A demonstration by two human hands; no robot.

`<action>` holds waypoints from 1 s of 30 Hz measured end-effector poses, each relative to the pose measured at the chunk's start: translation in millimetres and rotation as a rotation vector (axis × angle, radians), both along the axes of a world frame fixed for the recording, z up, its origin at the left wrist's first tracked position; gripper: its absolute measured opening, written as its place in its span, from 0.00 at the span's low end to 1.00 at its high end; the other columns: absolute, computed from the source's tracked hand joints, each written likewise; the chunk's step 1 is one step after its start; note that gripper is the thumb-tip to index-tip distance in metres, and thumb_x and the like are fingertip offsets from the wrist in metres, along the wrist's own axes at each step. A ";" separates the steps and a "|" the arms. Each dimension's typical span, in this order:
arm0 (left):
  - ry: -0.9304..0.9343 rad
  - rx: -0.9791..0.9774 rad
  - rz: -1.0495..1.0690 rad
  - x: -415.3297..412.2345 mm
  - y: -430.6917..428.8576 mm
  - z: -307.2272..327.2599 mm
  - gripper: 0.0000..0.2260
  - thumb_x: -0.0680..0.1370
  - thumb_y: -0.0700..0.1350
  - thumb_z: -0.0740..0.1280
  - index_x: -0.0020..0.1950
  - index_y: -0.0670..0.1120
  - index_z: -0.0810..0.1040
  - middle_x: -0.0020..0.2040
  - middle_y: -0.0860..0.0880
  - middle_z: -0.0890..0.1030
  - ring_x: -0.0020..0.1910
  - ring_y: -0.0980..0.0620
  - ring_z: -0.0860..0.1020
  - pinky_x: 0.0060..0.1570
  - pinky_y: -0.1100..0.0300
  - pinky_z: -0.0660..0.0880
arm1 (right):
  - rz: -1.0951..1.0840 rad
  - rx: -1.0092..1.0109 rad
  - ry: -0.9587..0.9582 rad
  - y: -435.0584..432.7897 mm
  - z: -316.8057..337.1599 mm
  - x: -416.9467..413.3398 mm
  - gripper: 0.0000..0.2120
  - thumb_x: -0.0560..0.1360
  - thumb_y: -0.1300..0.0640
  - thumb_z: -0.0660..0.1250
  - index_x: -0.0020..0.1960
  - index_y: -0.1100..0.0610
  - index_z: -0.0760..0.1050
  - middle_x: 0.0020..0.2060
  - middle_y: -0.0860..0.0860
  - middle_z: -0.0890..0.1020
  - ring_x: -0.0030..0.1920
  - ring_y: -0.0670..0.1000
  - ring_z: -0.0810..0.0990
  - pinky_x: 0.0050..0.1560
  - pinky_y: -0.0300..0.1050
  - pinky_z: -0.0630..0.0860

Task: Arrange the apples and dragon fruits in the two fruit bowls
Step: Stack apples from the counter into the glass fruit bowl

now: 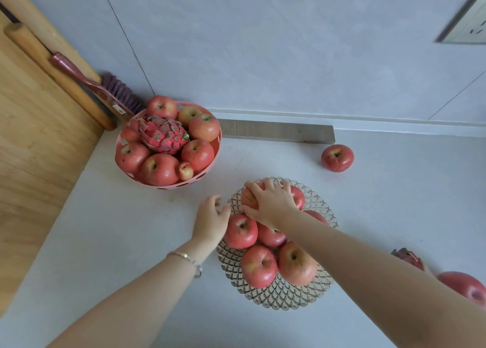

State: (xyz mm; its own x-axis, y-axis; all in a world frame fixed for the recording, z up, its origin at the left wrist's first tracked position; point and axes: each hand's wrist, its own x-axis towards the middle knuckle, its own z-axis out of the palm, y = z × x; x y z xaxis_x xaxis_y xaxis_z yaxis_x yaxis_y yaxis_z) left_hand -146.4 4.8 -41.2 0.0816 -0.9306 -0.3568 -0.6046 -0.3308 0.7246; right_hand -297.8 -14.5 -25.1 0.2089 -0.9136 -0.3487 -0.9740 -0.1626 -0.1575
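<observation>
Seating an apple at the far side of a fruit bowl. On the tabletop (131, 229), the glass bowl (276, 299), nearest the person, carries about six apples. The pink bowl (168, 187), apart at the far left, is heaped with apples around one dragon fruit (163, 134). A second dragon fruit (409, 257) lies at the right edge of view, partly hidden by the forearm, beside a loose apple (465, 286). A stray apple (337, 158) sits near the wall. The right hand (271, 203), fingers spread and curled, grips the far apple (248, 199) inside the glass bowl. The left hand (211, 216) is relaxed and holds nothing, just beside the bowl's left rim; contact cannot be told. Suggested practice: settle the apple into a gap between neighbours, release only once it rests firmly, and leave the centre free for a dragon fruit.
</observation>
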 end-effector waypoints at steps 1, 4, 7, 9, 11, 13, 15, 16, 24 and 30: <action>0.063 0.154 -0.019 -0.7 -5.7 -3.8 0.13 0.78 0.46 0.62 0.60 0.41 0.76 0.56 0.44 0.79 0.56 0.47 0.76 0.56 0.55 0.71 | -0.012 0.001 -0.024 -1.0 -0.1 0.3 0.28 0.74 0.36 0.55 0.70 0.48 0.58 0.62 0.58 0.70 0.60 0.59 0.72 0.70 0.61 0.54; 0.198 0.311 0.052 -4.0 -14.5 -13.3 0.12 0.77 0.45 0.64 0.50 0.37 0.81 0.45 0.42 0.81 0.46 0.47 0.77 0.47 0.54 0.72 | -0.040 -0.012 -0.057 -3.3 -1.2 3.4 0.27 0.72 0.38 0.57 0.67 0.48 0.61 0.60 0.56 0.72 0.57 0.58 0.73 0.67 0.56 0.59; 0.269 0.254 0.215 -10.3 -12.5 -18.5 0.08 0.76 0.41 0.65 0.43 0.38 0.81 0.40 0.40 0.79 0.41 0.47 0.75 0.42 0.55 0.70 | -0.020 -0.045 -0.040 -2.3 -5.4 3.2 0.26 0.72 0.39 0.57 0.67 0.48 0.61 0.60 0.56 0.72 0.56 0.58 0.74 0.66 0.56 0.60; 0.266 0.222 0.254 -12.9 -10.9 -21.3 0.08 0.76 0.39 0.65 0.39 0.40 0.80 0.38 0.40 0.79 0.39 0.48 0.74 0.41 0.55 0.69 | 0.012 -0.043 -0.025 -2.1 -6.6 1.4 0.26 0.73 0.38 0.56 0.68 0.47 0.60 0.61 0.56 0.71 0.57 0.58 0.73 0.66 0.57 0.60; 0.256 0.206 0.269 -13.4 -9.6 -23.3 0.10 0.76 0.40 0.66 0.35 0.40 0.79 0.36 0.40 0.79 0.37 0.47 0.74 0.40 0.55 0.69 | 0.039 -0.045 -0.014 -1.7 -7.4 0.2 0.26 0.74 0.38 0.55 0.69 0.46 0.59 0.63 0.56 0.70 0.59 0.59 0.72 0.66 0.57 0.59; 0.241 0.186 0.275 -13.4 -8.3 -24.7 0.11 0.75 0.40 0.67 0.33 0.40 0.80 0.36 0.39 0.80 0.37 0.46 0.75 0.40 0.54 0.71 | 0.058 -0.038 0.003 -1.8 -6.4 -0.1 0.26 0.74 0.38 0.54 0.70 0.46 0.58 0.64 0.56 0.69 0.60 0.59 0.72 0.66 0.57 0.59; 0.217 0.164 0.276 -15.3 -6.6 -24.2 0.11 0.76 0.40 0.66 0.34 0.40 0.80 0.37 0.39 0.81 0.38 0.46 0.76 0.42 0.53 0.72 | 0.076 -0.010 0.044 -1.0 -5.2 -0.8 0.27 0.75 0.38 0.53 0.71 0.45 0.56 0.65 0.56 0.67 0.60 0.60 0.72 0.66 0.58 0.60; 0.202 0.147 0.271 -16.8 -6.0 -23.8 0.11 0.76 0.40 0.66 0.34 0.40 0.80 0.37 0.39 0.81 0.38 0.46 0.76 0.43 0.52 0.73 | 0.080 0.007 0.062 -0.3 -4.6 -1.5 0.27 0.75 0.38 0.53 0.71 0.45 0.55 0.66 0.56 0.66 0.60 0.61 0.72 0.66 0.58 0.60; 0.113 0.107 0.114 -21.8 -5.3 -19.0 0.11 0.78 0.42 0.63 0.41 0.38 0.80 0.39 0.42 0.81 0.40 0.46 0.76 0.40 0.57 0.70 | 0.032 -0.089 0.103 24.6 -20.3 -16.4 0.28 0.77 0.37 0.48 0.73 0.47 0.52 0.68 0.58 0.66 0.62 0.60 0.72 0.68 0.58 0.56; -0.094 0.029 -0.035 -24.5 3.0 -1.5 0.16 0.81 0.43 0.57 0.68 0.41 0.67 0.67 0.42 0.70 0.67 0.44 0.69 0.64 0.55 0.66 | -0.103 -0.125 -0.194 42.6 -1.9 -32.6 0.35 0.71 0.33 0.42 0.73 0.49 0.55 0.73 0.54 0.60 0.74 0.55 0.54 0.74 0.57 0.41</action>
State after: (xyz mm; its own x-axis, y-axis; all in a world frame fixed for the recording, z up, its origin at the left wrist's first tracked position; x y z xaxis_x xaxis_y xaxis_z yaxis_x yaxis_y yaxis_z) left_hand -170.9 7.9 -42.8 0.0834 -0.9229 -0.3760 -0.6812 -0.3282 0.6544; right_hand -330.5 28.0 -27.0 0.1648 -0.9670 -0.1941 -0.9401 -0.0945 -0.3276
